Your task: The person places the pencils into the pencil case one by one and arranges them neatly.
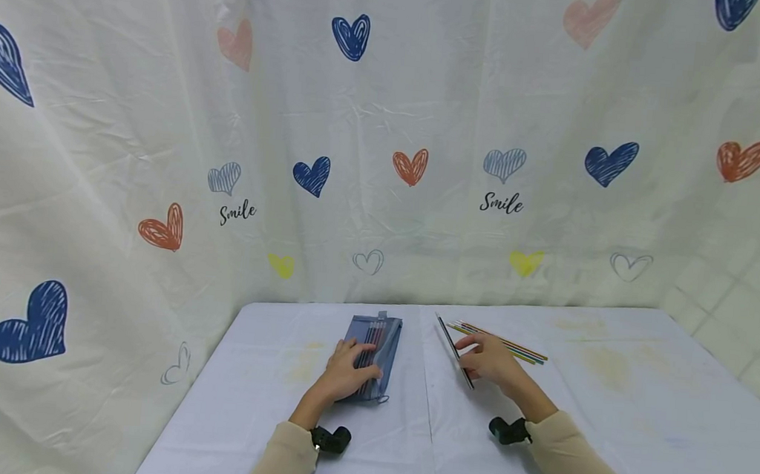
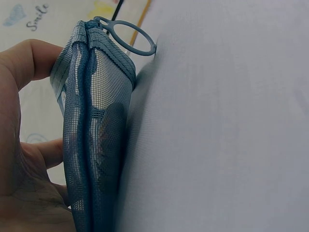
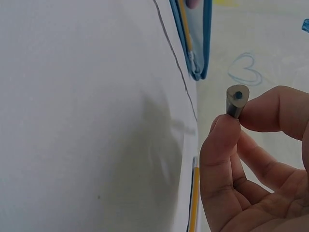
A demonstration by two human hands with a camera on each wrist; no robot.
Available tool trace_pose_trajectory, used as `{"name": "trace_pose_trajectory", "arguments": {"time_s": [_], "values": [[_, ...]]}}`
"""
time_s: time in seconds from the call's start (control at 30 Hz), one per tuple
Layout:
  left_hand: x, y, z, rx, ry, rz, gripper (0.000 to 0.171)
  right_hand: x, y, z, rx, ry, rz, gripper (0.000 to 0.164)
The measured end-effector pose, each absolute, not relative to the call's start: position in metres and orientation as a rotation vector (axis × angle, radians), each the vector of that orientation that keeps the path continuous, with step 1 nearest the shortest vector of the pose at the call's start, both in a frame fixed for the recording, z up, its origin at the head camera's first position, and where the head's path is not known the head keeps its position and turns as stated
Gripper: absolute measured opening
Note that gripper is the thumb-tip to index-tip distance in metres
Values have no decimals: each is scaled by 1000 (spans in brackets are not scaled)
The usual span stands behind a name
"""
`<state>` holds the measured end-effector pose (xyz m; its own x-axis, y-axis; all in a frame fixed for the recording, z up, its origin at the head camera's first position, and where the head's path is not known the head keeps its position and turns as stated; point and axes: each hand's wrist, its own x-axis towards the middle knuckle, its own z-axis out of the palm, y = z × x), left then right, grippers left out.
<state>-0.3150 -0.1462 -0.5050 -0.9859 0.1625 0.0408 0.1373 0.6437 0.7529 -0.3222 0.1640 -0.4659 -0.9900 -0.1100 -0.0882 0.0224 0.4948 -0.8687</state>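
A blue mesh zip pouch [image 1: 359, 328] lies flat on the table, with several pencils [image 1: 376, 333] showing through it. My left hand [image 1: 344, 372] rests on top of it, fingers and thumb spread over the mesh. In the left wrist view the pouch [image 2: 104, 87] appears edge-on with its zip and ring pull [image 2: 130, 50]. Between thumb and fingertips my right hand [image 1: 492, 361] pinches a dark pencil [image 1: 447, 335], held tilted. The right wrist view shows the flat end of this pencil [image 3: 236, 99], with a dark core. Whether its far tip touches the table I cannot tell.
Several coloured pencils [image 1: 518, 348] lie in a loose bundle just beyond my right hand. A white cloth covers the table [image 1: 608, 404], with a crease running between my hands. Behind it hangs a white curtain [image 1: 432, 85] printed with hearts.
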Motion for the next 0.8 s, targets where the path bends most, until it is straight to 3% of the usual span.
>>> {"name": "trace_pose_trajectory", "arguments": {"time_s": [0.8], "values": [[-314, -145, -504, 225, 2825, 1294, 65, -311, 123, -474, -123, 2506, -1506, 29]]}}
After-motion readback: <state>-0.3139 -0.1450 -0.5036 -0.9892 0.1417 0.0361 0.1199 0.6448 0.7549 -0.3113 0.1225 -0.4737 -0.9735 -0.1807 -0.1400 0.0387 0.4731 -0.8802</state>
